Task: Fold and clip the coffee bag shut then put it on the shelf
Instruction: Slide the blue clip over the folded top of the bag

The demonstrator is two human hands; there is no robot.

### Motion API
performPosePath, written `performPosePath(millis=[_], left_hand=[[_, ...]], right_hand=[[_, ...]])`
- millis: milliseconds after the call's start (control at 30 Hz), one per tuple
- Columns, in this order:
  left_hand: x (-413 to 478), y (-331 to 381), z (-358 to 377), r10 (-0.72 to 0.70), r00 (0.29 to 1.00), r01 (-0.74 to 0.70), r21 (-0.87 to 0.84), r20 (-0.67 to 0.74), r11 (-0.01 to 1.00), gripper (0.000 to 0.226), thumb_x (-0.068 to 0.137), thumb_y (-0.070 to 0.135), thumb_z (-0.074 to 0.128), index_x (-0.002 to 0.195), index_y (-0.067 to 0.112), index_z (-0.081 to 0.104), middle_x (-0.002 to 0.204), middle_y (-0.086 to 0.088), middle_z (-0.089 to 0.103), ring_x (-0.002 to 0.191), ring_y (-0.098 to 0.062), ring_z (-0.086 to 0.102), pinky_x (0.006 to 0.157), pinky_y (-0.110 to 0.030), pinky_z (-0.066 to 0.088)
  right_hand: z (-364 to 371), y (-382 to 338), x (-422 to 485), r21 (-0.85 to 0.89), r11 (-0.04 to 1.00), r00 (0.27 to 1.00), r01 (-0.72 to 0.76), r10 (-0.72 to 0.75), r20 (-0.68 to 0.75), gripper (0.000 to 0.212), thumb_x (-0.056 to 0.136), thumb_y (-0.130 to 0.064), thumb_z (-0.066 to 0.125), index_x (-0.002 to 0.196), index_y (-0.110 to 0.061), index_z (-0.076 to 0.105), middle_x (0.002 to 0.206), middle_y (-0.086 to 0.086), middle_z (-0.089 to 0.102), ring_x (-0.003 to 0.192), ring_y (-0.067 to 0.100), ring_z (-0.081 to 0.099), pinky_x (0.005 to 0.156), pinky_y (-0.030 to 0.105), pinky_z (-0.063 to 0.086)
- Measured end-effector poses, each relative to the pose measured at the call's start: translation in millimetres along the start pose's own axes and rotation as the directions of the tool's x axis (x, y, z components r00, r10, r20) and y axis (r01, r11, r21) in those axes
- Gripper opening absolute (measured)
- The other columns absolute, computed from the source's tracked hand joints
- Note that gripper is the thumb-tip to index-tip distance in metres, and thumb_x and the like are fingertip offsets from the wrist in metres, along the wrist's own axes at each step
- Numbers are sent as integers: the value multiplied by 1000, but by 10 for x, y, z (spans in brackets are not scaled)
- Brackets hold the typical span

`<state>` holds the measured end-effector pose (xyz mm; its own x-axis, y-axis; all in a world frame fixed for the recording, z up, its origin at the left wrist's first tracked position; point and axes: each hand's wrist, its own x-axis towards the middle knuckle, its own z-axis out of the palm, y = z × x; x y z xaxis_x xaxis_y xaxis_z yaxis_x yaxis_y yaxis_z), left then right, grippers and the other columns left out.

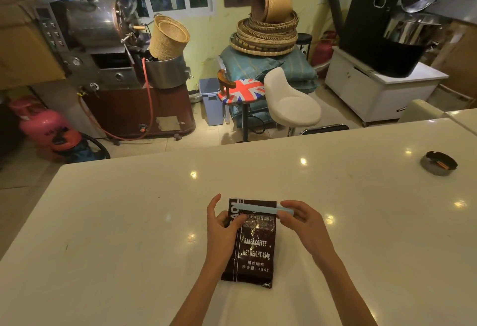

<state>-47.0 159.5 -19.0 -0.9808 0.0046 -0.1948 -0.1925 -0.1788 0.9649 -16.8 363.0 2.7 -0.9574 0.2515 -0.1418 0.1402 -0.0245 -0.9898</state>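
A dark brown coffee bag [254, 248] with white lettering lies flat on the white counter [129, 222], its top end away from me. A long pale blue clip [258, 207] lies across the folded top of the bag. My left hand [222, 230] grips the bag's left edge just below the clip, thumb on the front. My right hand [300, 222] pinches the clip's right end, which juts past the bag's edge. No shelf is in view.
A black ashtray [440, 162] sits at the counter's far right. Beyond the counter stand a white stool [291, 101], a flag-patterned stool [242, 91], a coffee roaster [103, 42], a pink gas cylinder [44, 124] and stacked woven baskets [265, 34].
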Motion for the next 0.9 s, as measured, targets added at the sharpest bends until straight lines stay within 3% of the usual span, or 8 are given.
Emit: performPosePath(millis=[467,600,700,800,900], left_hand=[[36,26,48,-32,999,33,-27,38,999,89,85,4,73,149,40,24,90,9,78,85,-19,76,61,-25,60],[62,14,56,-54,998,55,-31,23,998,92,84,6,75,152,37,22,93,3,78,85,-17,76,60,-25,60],[71,-1,32,-50,999,50,-13,-3,999,92,83,10,77,152,36,22,103,0,75,88,-15,75,62,-24,60],[93,-3,-16,-47,999,47,5,-7,999,89,82,11,77,150,34,26,110,-3,72,90,-12,74,63,-22,59],[106,7,-21,-24,1000,24,7,-3,1000,64,82,10,77,135,29,47,104,-3,75,88,-14,75,62,-21,59]], right_hand=[[212,79,44,-27,1000,1000,-11,12,18,28,86,-13,75,113,-15,68,105,2,76,96,14,73,83,34,61],[266,96,70,-26,1000,1000,-14,14,5,27,87,-14,74,113,-20,67,107,1,75,97,14,73,76,26,61],[318,97,88,-7,1000,1000,-24,24,-3,32,87,-14,73,118,-19,66,107,-1,74,92,2,72,68,18,59],[333,69,106,-27,999,999,-26,27,35,36,89,-13,72,122,-23,62,107,-4,70,89,-7,69,65,15,57],[403,45,102,23,1000,999,-9,8,33,38,91,-11,68,125,-23,59,113,-1,68,96,5,71,74,25,61]])
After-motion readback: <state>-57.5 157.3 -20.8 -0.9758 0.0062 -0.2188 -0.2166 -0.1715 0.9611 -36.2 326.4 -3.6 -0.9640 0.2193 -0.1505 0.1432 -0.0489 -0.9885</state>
